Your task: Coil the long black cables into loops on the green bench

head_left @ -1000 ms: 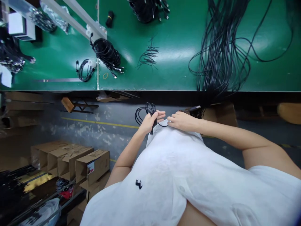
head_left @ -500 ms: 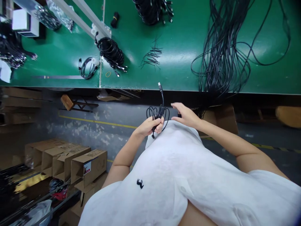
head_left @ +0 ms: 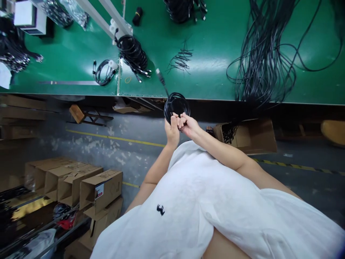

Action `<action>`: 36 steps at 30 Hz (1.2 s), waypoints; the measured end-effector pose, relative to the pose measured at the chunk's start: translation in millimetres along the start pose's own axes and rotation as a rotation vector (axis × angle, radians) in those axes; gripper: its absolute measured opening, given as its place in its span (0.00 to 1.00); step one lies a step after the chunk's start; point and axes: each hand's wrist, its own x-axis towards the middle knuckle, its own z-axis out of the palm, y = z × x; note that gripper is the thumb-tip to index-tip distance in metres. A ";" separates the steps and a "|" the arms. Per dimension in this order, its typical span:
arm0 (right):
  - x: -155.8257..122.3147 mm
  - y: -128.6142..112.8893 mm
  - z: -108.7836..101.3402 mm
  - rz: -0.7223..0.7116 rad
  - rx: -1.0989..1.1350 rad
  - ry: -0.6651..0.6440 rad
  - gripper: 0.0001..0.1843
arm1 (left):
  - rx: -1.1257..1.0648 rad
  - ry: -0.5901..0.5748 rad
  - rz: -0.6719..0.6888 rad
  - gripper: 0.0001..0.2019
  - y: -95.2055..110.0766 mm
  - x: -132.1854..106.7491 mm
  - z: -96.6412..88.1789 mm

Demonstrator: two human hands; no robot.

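A coiled black cable is held up in front of my chest, just below the edge of the green table. My left hand is closed round the lower part of the coil. My right hand is closed on the same coil beside it, the two hands touching. One plug end of the cable sticks up and to the left over the table edge.
On the table lie a big loose bundle of black cables, a stack of coiled cables, a small single coil, short black ties and a yellow rubber band. Cardboard boxes stand on the floor at the left, an open box under the table.
Both hands rose toward the table edge. My right hand, open beside the cable before, has closed on the coil. The loose loops are now a tight round coil.
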 end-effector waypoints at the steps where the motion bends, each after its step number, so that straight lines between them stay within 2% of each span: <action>1: 0.8 4.0 2.8 0.001 0.037 0.031 0.14 | -0.049 0.030 0.047 0.14 -5.6 -1.5 -0.2; 3: 1.0 4.9 2.1 -0.018 0.022 0.045 0.14 | -0.129 0.042 0.110 0.18 -9.0 -4.9 -5.7; 6: 0.6 -10.9 -9.3 -0.149 -0.258 0.007 0.11 | -0.195 -0.086 -0.093 0.19 1.4 -8.0 -25.3; 9: -2.0 -39.5 -15.4 -0.519 -0.860 -0.132 0.07 | -0.213 -0.282 -0.326 0.19 14.2 -8.6 -48.3; 12: -11.4 -61.6 -7.5 -0.855 -1.510 -0.375 0.12 | -0.229 -0.380 -0.448 0.23 20.0 -7.7 -64.2; 15: -22.7 -67.1 3.7 -0.969 -1.888 -0.499 0.14 | -0.250 -0.449 -0.527 0.27 24.4 -6.3 -73.0; 18: -26.5 -64.1 7.9 -1.011 -1.982 -0.494 0.14 | -0.265 -0.546 -0.538 0.21 32.2 -3.5 -80.5; 20: -24.7 -63.4 6.6 -0.994 -1.949 -0.435 0.13 | -0.232 -0.616 -0.503 0.15 36.6 -0.3 -85.0; 22: -20.4 -64.8 3.4 -0.928 -1.866 -0.377 0.11 | -0.162 -0.664 -0.469 0.16 37.3 3.6 -86.5; 24: -13.3 -65.6 -1.0 -0.832 -1.700 -0.341 0.09 | -0.104 -0.642 -0.427 0.16 33.6 7.8 -82.5; 27: 3.1 -57.1 -8.2 -0.611 -1.202 -0.201 0.10 | -0.106 -0.460 -0.308 0.16 23.1 17.7 -64.9; 30: 21.3 -38.1 -10.9 -0.246 -0.514 -0.022 0.15 | -0.150 -0.194 -0.195 0.15 12.6 37.2 -40.8; 32: 30.7 -29.5 -7.1 -0.015 -0.141 0.054 0.17 | -0.171 -0.065 -0.166 0.15 6.7 53.8 -26.7; 34: 38.2 -30.3 0.6 0.119 0.080 0.097 0.18 | -0.206 0.009 -0.149 0.15 3.0 69.6 -14.8; 36: 46.4 -41.0 8.1 0.162 0.147 0.086 0.18 | -0.253 0.056 -0.113 0.15 3.4 83.5 -3.6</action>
